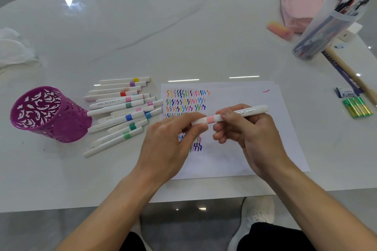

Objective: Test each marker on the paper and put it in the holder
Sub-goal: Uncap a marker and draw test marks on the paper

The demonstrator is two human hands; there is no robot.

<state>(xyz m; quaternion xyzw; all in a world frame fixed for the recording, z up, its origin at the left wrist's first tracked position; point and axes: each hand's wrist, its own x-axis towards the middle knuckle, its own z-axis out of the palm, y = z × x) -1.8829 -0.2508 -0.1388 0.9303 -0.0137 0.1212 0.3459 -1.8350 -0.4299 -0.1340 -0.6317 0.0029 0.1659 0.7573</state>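
Gleaming marble table [142,26], grey floor [61,226]; left grip [169,144], right grip [251,130] both pinching marker [210,119] above paper [255,149].

The left grip [169,144] covers the middle rows of coloured squiggles [185,101] on the white sheet of paper [244,157] and the left end of the white marker with a pink band [210,119]; the grey print on its barrel is too small to read. At the far right, pens [344,6] in the clear plastic tub [326,30] blur together, and the pale wooden handle [350,73] runs off the right edge.
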